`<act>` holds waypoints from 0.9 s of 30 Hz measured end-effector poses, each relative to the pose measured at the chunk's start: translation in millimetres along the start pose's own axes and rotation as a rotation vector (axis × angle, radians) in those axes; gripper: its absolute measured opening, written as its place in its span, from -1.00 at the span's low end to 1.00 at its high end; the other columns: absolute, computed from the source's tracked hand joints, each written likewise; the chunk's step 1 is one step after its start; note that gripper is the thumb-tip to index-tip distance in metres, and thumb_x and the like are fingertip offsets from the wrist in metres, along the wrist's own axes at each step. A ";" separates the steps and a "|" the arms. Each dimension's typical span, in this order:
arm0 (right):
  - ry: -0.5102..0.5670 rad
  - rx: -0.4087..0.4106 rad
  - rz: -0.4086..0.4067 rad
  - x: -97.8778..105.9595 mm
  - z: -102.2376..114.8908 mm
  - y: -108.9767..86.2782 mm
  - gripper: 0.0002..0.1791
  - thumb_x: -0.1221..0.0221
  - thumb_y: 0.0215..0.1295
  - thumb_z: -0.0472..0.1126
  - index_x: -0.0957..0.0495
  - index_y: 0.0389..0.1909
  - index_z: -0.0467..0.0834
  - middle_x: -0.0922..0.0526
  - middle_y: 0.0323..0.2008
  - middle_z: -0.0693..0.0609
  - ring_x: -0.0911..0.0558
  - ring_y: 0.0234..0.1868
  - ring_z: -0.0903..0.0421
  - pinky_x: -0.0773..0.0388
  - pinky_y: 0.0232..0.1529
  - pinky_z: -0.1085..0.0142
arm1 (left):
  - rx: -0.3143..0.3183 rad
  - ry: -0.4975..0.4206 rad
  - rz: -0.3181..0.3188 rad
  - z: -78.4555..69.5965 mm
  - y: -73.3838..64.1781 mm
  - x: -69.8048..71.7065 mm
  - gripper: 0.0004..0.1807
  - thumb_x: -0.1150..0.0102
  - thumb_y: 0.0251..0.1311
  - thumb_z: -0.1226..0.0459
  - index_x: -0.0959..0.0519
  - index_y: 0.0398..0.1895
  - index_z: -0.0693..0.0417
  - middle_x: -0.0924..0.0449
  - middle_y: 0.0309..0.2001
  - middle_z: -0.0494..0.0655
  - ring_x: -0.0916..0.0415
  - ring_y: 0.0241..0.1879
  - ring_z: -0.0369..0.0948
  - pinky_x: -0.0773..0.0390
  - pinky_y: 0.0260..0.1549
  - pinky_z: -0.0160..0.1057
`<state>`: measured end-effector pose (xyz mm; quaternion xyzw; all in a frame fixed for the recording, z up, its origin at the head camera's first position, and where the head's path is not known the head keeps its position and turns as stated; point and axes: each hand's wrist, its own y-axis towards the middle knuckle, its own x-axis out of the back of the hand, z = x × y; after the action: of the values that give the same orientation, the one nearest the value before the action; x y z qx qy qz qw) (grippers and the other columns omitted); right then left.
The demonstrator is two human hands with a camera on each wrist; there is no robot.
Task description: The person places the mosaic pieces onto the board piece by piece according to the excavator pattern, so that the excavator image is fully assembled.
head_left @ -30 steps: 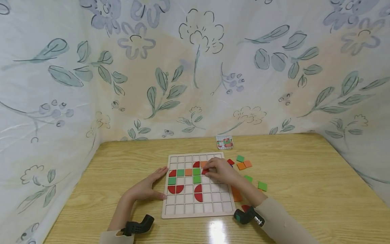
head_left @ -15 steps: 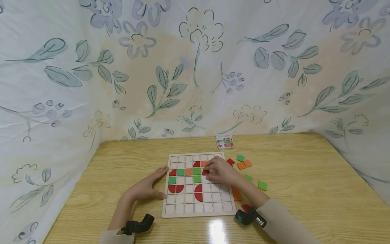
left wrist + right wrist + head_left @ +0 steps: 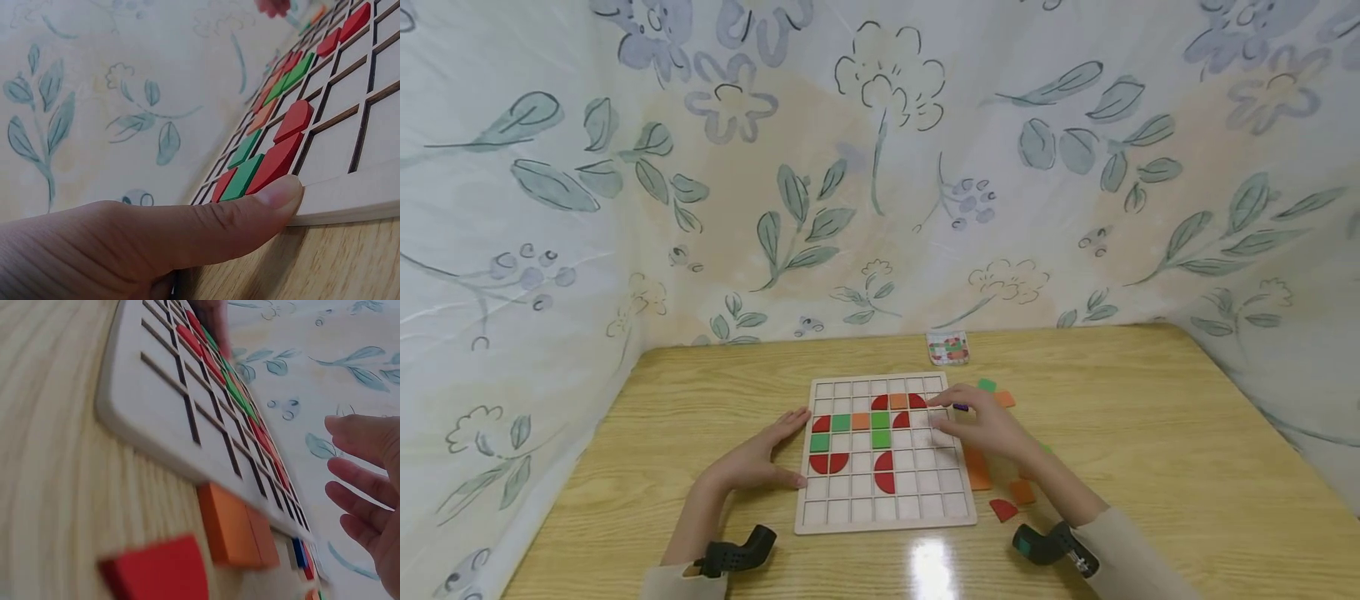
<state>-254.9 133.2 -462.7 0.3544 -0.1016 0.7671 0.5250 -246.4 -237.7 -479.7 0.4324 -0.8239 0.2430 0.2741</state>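
Observation:
A pale wooden grid board [image 3: 925, 507] carries red quarter-round tiles, green tiles and orange tiles in some cells. My left hand [image 3: 760, 457] lies along its left side, fingertips and thumb at the edge. In the left wrist view the thumb [image 3: 219, 225] presses the rim beside a red tile [image 3: 276, 164]. My right hand [image 3: 988, 425] hovers over the board's right edge, fingers loosely apart with nothing between them, as the right wrist view shows. Close to its fingertips sit a red quarter-round tile [image 3: 917, 401] and another red tile [image 3: 901, 420], both in cells.
A small printed card [image 3: 948, 348] with a coloured pattern lies behind the board. Right of the board are loose orange tiles [image 3: 977, 468], a red quarter-round tile [image 3: 1003, 510], a green tile [image 3: 987, 385] and a small blue piece [image 3: 960, 407]. My right forearm covers part of this area.
My right hand has let go of the red quarter-round tile, which stays in its cell, and has moved right. The left hand holds its place at the board's edge.

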 end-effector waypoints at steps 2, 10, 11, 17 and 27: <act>-0.007 -0.020 -0.016 6.9 -2.1 -8.3 -0.68 -0.27 0.14 -0.11 -0.61 -0.07 -0.07 -0.61 -0.08 0.10 -0.52 0.02 0.01 -0.45 0.03 -0.02 | 0.001 0.003 0.002 -0.1 0.0 0.5 0.09 -0.42 -0.16 0.03 -0.01 0.44 -0.02 0.16 0.46 0.04 0.31 0.43 0.10 0.14 0.28 0.23; -0.032 0.014 -0.058 24.8 -15.4 -42.3 -0.70 -0.25 0.16 -0.13 -0.61 -0.07 -0.07 -0.64 -0.14 0.04 -0.57 -0.13 0.09 -0.54 -0.09 0.16 | -0.006 -0.006 0.009 -1.4 -0.1 2.6 0.09 -0.41 -0.15 0.04 0.00 0.44 0.01 0.16 0.46 0.07 0.32 0.42 0.12 0.14 0.27 0.25; -0.028 0.008 -0.053 26.2 -16.7 -46.5 -0.70 -0.24 0.17 -0.13 -0.60 -0.06 -0.06 -0.64 -0.13 0.03 -0.57 -0.13 0.09 -0.54 -0.08 0.18 | -0.004 -0.004 0.011 -1.3 0.1 2.8 0.09 -0.41 -0.15 0.03 0.00 0.44 0.01 0.16 0.46 0.07 0.32 0.42 0.11 0.14 0.27 0.25; -0.013 -0.025 -0.056 33.4 -15.5 -67.3 -0.69 -0.24 0.17 -0.14 -0.59 -0.05 -0.08 -0.64 -0.11 0.06 -0.58 -0.13 0.11 -0.54 -0.10 0.21 | -0.004 -0.001 0.016 -1.6 0.6 4.2 0.09 -0.40 -0.14 0.02 0.00 0.44 0.01 0.17 0.46 0.08 0.32 0.42 0.12 0.14 0.27 0.25; -0.138 -0.055 -0.099 40.6 -17.4 -77.4 -0.68 -0.27 0.13 -0.16 -0.60 -0.06 -0.07 -0.63 -0.10 0.15 -0.58 -0.10 0.08 -0.55 -0.11 0.16 | 0.004 -0.017 0.021 -1.4 2.4 5.7 0.09 -0.41 -0.15 0.04 0.00 0.44 -0.01 0.17 0.46 0.08 0.33 0.42 0.13 0.15 0.27 0.25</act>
<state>-202.6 205.2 -465.7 0.3965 -0.1408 0.7108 0.5636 -250.9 -238.9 -475.3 0.4262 -0.8303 0.2441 0.2635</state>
